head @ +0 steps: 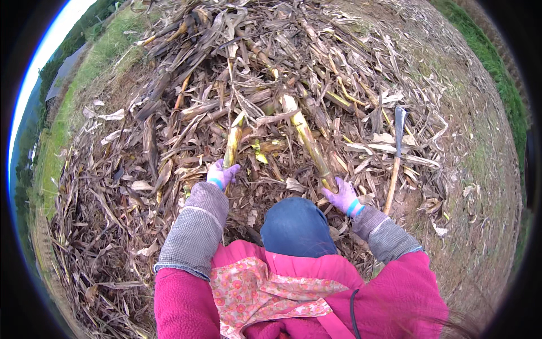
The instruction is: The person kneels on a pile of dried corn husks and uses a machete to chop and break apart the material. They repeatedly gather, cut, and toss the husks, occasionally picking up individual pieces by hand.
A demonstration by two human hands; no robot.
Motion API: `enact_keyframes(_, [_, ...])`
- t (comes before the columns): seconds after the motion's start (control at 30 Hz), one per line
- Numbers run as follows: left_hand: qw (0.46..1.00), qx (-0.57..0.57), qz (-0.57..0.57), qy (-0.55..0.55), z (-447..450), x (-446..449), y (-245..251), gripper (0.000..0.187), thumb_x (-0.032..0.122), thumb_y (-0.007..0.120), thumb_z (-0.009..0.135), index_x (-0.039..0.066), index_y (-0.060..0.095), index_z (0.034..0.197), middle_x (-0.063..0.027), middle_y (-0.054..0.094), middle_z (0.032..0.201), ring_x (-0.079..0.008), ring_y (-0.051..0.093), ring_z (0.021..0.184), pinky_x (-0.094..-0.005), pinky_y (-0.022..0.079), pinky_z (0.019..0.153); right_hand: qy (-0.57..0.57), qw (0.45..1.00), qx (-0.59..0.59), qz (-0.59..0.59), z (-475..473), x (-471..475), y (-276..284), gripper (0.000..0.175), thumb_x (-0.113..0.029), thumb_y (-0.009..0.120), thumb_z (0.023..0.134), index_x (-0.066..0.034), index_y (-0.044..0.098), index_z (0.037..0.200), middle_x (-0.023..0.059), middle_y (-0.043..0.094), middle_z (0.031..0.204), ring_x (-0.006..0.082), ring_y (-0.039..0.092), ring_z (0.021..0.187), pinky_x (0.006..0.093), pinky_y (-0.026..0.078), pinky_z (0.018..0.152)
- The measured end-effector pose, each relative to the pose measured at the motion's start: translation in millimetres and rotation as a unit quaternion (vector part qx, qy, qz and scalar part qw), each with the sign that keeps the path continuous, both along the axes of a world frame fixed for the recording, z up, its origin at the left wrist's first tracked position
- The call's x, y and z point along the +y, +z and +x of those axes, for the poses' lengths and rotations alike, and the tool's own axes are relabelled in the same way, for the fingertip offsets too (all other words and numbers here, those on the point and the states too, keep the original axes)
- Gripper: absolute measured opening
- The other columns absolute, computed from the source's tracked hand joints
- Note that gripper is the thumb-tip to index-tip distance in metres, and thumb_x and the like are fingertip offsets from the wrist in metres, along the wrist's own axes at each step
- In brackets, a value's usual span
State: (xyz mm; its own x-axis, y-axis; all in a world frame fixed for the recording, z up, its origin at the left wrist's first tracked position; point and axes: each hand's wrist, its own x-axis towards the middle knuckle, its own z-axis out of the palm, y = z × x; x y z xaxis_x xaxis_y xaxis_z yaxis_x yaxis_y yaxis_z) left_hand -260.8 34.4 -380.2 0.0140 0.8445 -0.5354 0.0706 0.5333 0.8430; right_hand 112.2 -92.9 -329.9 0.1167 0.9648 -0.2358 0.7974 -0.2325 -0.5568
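My left hand (pixel 222 174), in a light purple glove with a blue cuff band, grips the lower end of a short yellow-green stalk (pixel 233 144). The stalk points away from me and its far tip is cut at a slant. Gloved the same way, my right hand (pixel 344 198) holds the near end of a longer jointed stalk (pixel 308 137). That stalk leans up to the left across the litter, its pale, peeled-looking far end uppermost. Between the two lie bright yellow-green scraps (pixel 259 152). The palms are mostly hidden.
A hand tool with a long metal blade (pixel 399 129) and a wooden handle (pixel 392 184) lies to my right. Dry leaves and broken stalks (pixel 203 106) are heaped ahead. My bent knee (pixel 296 229) is between my arms. Grass (pixel 84 93) borders the left.
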Motion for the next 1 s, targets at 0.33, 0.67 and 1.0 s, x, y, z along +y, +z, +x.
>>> enact_keyframes(0.33, [0.908, -0.352, 0.214, 0.077, -9.5, -14.1, 147.8, 0.047, 0.027, 0.074, 0.081, 0.001, 0.052, 0.113, -0.0055, 0.061, 0.096, -0.0152, 0.059, 0.087, -0.0317, 0.049, 0.081, 0.263, 0.949, 0.073, 0.157, -206.3, 121.4, 131.3, 0.058, -0.047, 0.069, 0.076, -0.0004, 0.058, 0.109, 0.0209, 0.066, 0.089, 0.0349, 0.066, 0.082, 0.0419, 0.051, 0.072])
enact_keyframes(0.67, [0.831, -0.283, 0.215, 0.428, -98.4, -53.3, 174.3, 0.047, 0.012, 0.076, 0.071, 0.001, 0.055, 0.112, -0.0098, 0.064, 0.093, -0.0216, 0.062, 0.080, -0.0354, 0.052, 0.073, 0.457, 0.811, -0.139, 0.337, -340.1, 83.6, 156.1, 0.073, -0.040, 0.069, 0.077, 0.0050, 0.041, 0.128, 0.0223, 0.055, 0.118, 0.0346, 0.054, 0.108, 0.0413, 0.042, 0.093])
enact_keyframes(1.0, [0.662, -0.130, 0.418, 0.609, -288.9, -183.4, 197.1, 0.040, 0.014, 0.074, 0.073, 0.003, 0.056, 0.107, -0.0052, 0.061, 0.084, -0.0176, 0.061, 0.068, -0.0335, 0.053, 0.061, 0.571, 0.783, -0.210, 0.129, -299.5, 89.1, 97.9, 0.023, -0.028, 0.057, 0.085, -0.0076, 0.056, 0.095, 0.0204, 0.063, 0.083, 0.0405, 0.061, 0.077, 0.0483, 0.048, 0.069])
